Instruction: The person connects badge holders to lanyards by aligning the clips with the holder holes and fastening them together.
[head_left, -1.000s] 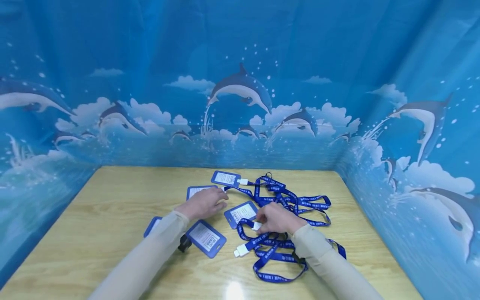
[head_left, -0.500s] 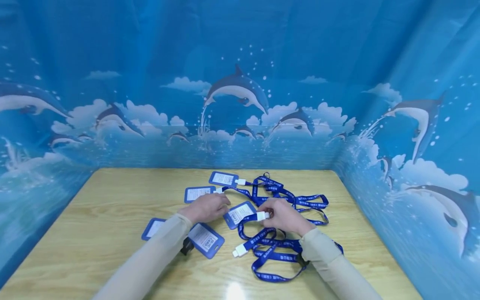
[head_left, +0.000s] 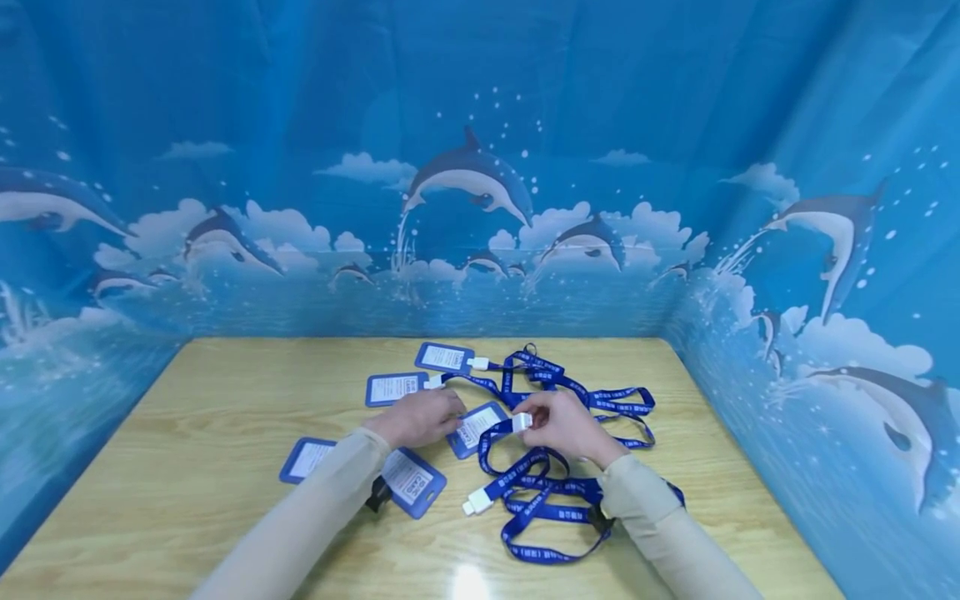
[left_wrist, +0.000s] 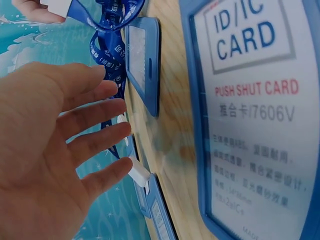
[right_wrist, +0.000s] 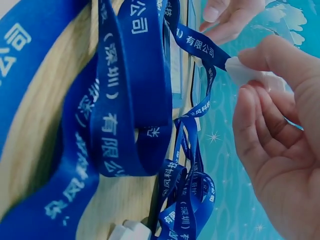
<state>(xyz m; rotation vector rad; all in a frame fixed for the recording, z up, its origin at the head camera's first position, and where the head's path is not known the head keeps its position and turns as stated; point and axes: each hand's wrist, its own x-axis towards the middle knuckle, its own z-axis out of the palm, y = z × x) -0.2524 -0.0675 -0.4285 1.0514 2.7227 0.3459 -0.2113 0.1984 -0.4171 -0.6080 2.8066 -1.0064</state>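
Note:
My right hand (head_left: 562, 425) pinches the white plastic clip (right_wrist: 252, 75) at the end of a blue lanyard (right_wrist: 202, 47), holding it above the table. The thumb and fingertips meet on the clip in the right wrist view. My left hand (head_left: 422, 417) hovers beside a blue ID card holder (head_left: 478, 427) in the middle. In the left wrist view its fingers (left_wrist: 102, 140) are spread and lightly bent, with nothing between them. Another loose card holder (head_left: 411, 482) lies under the left forearm, which partly hides it and one more card holder (head_left: 307, 457).
Two card holders (head_left: 444, 357) clipped to lanyards lie toward the back. Tangled blue lanyards (head_left: 555, 500) spread over the right side, one with a free white clip (head_left: 477, 502). A dolphin-print curtain (head_left: 480, 167) surrounds the wooden table (head_left: 225, 400).
My right hand has lifted the lanyard's white clip off the tabletop and turned it. My left hand has shifted right toward the middle card holder, uncovering the card holder behind it.

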